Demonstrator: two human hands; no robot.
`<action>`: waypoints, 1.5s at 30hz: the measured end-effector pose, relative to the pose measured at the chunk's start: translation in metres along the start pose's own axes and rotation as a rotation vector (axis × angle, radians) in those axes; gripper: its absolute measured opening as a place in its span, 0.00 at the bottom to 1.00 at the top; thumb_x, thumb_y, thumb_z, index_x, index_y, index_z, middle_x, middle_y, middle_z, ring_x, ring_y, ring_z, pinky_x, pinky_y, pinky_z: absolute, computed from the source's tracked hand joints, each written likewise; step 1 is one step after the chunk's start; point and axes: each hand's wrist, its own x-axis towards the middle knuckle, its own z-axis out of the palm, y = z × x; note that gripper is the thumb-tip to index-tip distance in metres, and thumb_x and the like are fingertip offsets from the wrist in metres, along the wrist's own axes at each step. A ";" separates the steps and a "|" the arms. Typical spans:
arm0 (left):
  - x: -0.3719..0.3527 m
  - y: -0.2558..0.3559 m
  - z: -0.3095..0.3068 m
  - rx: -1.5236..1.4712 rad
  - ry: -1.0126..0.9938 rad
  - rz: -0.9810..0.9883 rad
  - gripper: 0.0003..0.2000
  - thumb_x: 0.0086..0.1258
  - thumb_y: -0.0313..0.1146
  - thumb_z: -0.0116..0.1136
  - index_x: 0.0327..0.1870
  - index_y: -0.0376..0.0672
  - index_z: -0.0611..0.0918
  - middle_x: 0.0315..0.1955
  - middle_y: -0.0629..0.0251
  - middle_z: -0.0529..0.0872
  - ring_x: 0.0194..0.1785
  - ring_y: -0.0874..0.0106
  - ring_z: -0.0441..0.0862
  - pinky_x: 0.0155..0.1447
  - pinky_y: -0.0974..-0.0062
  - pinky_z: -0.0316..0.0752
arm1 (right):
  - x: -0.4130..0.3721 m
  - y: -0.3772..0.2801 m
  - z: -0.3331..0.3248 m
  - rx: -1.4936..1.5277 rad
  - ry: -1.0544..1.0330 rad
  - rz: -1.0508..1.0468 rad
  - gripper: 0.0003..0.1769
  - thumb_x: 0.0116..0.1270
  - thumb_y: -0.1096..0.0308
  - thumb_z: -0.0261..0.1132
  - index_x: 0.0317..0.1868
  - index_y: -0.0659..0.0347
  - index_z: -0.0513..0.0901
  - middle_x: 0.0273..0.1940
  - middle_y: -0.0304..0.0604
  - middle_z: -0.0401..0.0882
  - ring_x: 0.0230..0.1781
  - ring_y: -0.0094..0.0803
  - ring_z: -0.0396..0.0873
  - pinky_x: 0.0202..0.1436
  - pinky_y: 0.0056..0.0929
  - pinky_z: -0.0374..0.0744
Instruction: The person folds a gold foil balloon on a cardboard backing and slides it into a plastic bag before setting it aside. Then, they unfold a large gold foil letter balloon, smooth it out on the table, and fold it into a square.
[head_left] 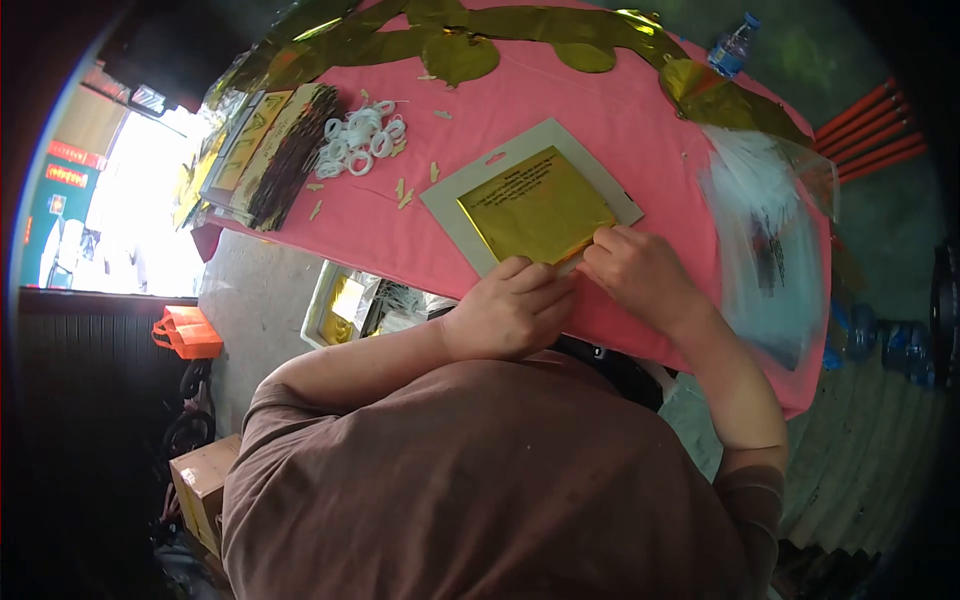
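Observation:
A flat gold foil packet (pixel 535 205) with small black print lies tilted on a grey card (pixel 455 212) that has a slotted hang hole at its top. At the packet's near edge, my left hand (pixel 515 308) is closed, its fingertips pinched together. Just to the right, my right hand (pixel 637 270) pinches the packet's near corner with thumb and finger. The two hands almost meet there, and they hide the card's lower corner. What exactly sits between the left fingertips is hard to make out.
A pink cloth (pixel 370 235) covers the table. White rings (pixel 360 138) and a stack of packaged cards (pixel 270 150) lie left, clear plastic bags (pixel 760 230) right. Gold foil balloons (pixel 460 55) and a water bottle (pixel 733 48) are at the far edge. An open box (pixel 330 300) stands below.

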 end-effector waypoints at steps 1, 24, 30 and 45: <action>0.000 -0.001 0.001 0.007 0.002 -0.008 0.18 0.46 0.31 0.63 0.42 0.40 0.81 0.46 0.65 0.81 0.42 0.73 0.75 0.43 0.75 0.69 | 0.002 0.000 0.001 -0.036 -0.024 -0.014 0.07 0.54 0.71 0.63 0.22 0.59 0.73 0.26 0.41 0.71 0.27 0.35 0.76 0.25 0.32 0.77; 0.017 -0.013 -0.019 -0.346 -0.150 -0.094 0.13 0.54 0.29 0.63 0.42 0.39 0.81 0.38 0.62 0.83 0.42 0.65 0.79 0.44 0.68 0.73 | -0.032 -0.008 -0.020 -0.011 0.100 0.137 0.04 0.57 0.70 0.62 0.28 0.61 0.78 0.22 0.41 0.73 0.23 0.36 0.76 0.26 0.33 0.75; 0.044 -0.041 -0.008 -0.241 -0.034 -0.149 0.13 0.52 0.30 0.64 0.39 0.38 0.81 0.35 0.60 0.82 0.39 0.61 0.78 0.45 0.65 0.74 | -0.077 0.045 -0.086 -0.239 0.016 0.807 0.06 0.60 0.68 0.60 0.30 0.62 0.79 0.32 0.48 0.80 0.32 0.50 0.78 0.33 0.44 0.75; 0.039 -0.045 0.013 -0.050 0.015 -0.170 0.05 0.53 0.28 0.61 0.29 0.38 0.80 0.27 0.61 0.80 0.34 0.63 0.78 0.38 0.68 0.76 | -0.105 0.160 -0.054 -0.528 0.023 0.983 0.06 0.56 0.67 0.61 0.29 0.59 0.81 0.30 0.51 0.82 0.34 0.47 0.81 0.38 0.43 0.79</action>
